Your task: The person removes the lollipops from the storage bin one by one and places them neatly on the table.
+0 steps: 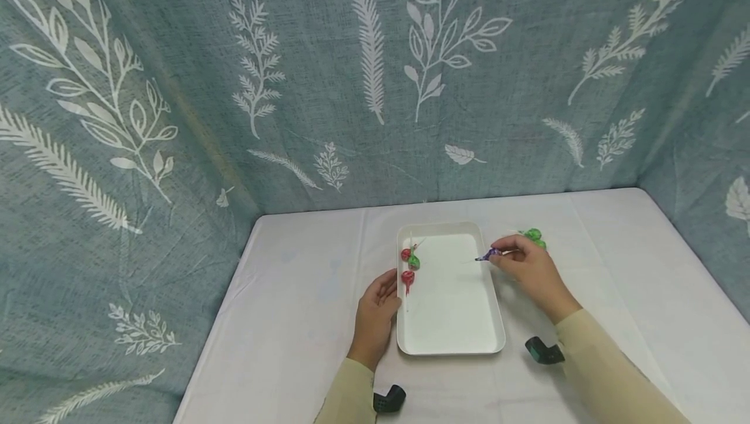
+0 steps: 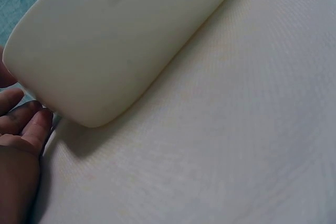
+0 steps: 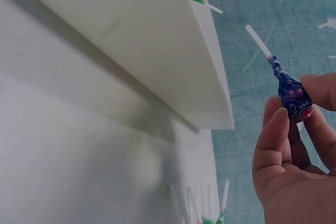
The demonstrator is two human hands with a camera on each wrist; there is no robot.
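A purple-wrapped lollipop [image 3: 293, 98], its white stick pointing away from the hand, is pinched between the thumb and fingers of my right hand [image 1: 532, 273]. That hand is over the right rim of a white rectangular tray [image 1: 451, 326]. Inside the tray, along its left side, lie a red lollipop [image 1: 407, 277], a green lollipop [image 1: 413, 262] and another red lollipop [image 1: 405, 254]. My left hand [image 1: 375, 316] rests with its fingers against the tray's left outer wall, not curled round it. In the left wrist view, its fingertips [image 2: 44, 116] touch the wall near a corner.
Green lollipops [image 1: 533, 235] lie on the white-covered table [image 1: 305, 294] beyond my right hand, partly hidden by it. Several white sticks [image 3: 191, 203] show at the bottom of the right wrist view. A blue-green leaf-patterned curtain [image 1: 316, 85] hangs behind the table.
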